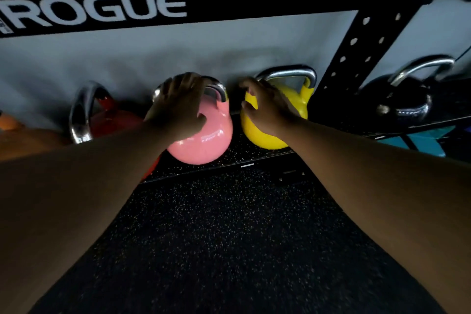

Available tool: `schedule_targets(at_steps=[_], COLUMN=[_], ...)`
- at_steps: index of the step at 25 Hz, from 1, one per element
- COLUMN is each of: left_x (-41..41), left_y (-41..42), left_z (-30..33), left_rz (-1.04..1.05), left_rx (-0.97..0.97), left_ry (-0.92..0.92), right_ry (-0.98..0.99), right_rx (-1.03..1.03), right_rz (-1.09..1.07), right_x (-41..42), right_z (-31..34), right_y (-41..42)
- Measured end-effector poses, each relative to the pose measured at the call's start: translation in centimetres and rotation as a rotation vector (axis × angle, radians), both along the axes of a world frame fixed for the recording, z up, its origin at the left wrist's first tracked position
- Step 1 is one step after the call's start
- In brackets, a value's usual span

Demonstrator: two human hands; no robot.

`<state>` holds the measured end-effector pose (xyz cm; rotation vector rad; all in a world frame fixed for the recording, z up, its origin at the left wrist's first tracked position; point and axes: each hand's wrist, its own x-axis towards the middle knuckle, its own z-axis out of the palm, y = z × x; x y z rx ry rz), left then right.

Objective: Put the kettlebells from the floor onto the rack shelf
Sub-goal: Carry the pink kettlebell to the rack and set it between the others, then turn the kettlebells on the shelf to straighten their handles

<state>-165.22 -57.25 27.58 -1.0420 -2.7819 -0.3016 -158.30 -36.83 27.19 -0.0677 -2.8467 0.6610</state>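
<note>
A pink kettlebell (209, 137) with a steel handle stands upright on the low rack shelf (244, 155). My left hand (178, 107) lies over its handle, fingers curled across the top and thumb on the pink body. To its right on the same shelf stands a yellow kettlebell (293, 99). My right hand (265, 107) rests against its left side below the handle with the fingers spread, not wrapped around anything.
A red kettlebell (117, 120) and an orange one (10, 122) sit on the shelf at left. A black kettlebell (402, 102) stands beyond the perforated black upright (356, 53). The ROGUE crossbeam (102, 7) runs overhead. Speckled rubber floor (229, 232) lies below me.
</note>
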Motion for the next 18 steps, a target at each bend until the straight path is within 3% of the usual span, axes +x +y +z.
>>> schedule_targets(at_steps=[4, 10, 14, 18], left_x=[4.2, 11.1, 15.5, 17.0], left_y=[4.6, 14.5, 22.5, 29.5], left_z=[0.6, 1.7, 2.8, 3.9], left_rz=[-0.096, -0.153, -0.262, -0.236], left_rx=[-0.138, -0.195, -0.317, -0.292], left_ry=[0.024, -0.019, 0.065, 0.072], right_ry=[-0.081, -0.096, -0.136, -0.134], right_rx=[0.159, 0.199, 0.235, 0.295], right_rz=[-0.032, -0.051, -0.037, -0.062], right_x=[5.5, 13.0, 17.8, 20.2], right_z=[1.2, 4.0, 5.7, 6.5], right_y=[6.5, 16.8, 25.3, 33.0])
